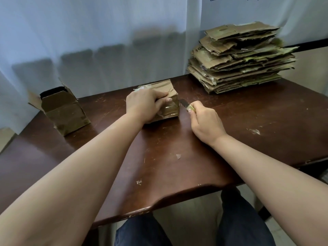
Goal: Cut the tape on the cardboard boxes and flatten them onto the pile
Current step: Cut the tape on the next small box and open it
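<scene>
Dark wooden table (248, 110), bare room toward near edge, my left hand (143, 105) gripping crumpled taped box (171, 89) at centre, my right hand (206, 121) clamped on knife (186, 106) beside its right edge, flattened pile (239, 57) far right, open box (62, 110) at left edge.

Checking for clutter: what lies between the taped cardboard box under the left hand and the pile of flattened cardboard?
Head view: only bare dark wooden table between taped brown cardboard box and flattened cardboard pile.

Soft daylight through the curtain (88, 32); edges bowed, slightly blurred.
</scene>
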Tool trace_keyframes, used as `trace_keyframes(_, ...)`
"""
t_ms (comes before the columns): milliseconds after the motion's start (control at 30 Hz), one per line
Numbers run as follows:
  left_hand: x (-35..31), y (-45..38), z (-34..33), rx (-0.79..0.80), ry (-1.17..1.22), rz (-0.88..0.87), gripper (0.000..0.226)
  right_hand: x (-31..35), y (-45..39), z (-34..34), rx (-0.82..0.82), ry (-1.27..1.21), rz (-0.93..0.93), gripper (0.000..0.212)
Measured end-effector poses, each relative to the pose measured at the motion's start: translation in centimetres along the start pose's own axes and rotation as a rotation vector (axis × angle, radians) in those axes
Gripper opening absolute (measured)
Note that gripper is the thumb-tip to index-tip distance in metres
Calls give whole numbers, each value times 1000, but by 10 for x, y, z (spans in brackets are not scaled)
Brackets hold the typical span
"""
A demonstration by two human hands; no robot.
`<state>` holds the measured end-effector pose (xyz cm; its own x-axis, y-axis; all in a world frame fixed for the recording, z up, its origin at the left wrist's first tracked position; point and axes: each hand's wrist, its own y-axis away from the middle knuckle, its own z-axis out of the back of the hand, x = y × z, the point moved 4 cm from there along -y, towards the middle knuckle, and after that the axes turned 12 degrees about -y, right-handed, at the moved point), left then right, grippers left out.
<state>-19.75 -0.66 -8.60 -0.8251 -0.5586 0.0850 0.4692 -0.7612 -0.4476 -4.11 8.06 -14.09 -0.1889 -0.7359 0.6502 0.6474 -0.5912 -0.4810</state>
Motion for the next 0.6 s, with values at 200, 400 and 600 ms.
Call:
trace_keyframes(200, -12, -6, 8, 7, -32, -23, 39, 1, 0, 0, 4, 16, -25, 17)
trace_keyframes(400, -24, -11, 13, 23, -101, -28, 38, 3, 3, 4, -29, 41, -71, 17)
trace_keyframes(600, -44, -15, 14, -2, -232, -20, 42, 4, 0, 4, -45, 158, -147, 15)
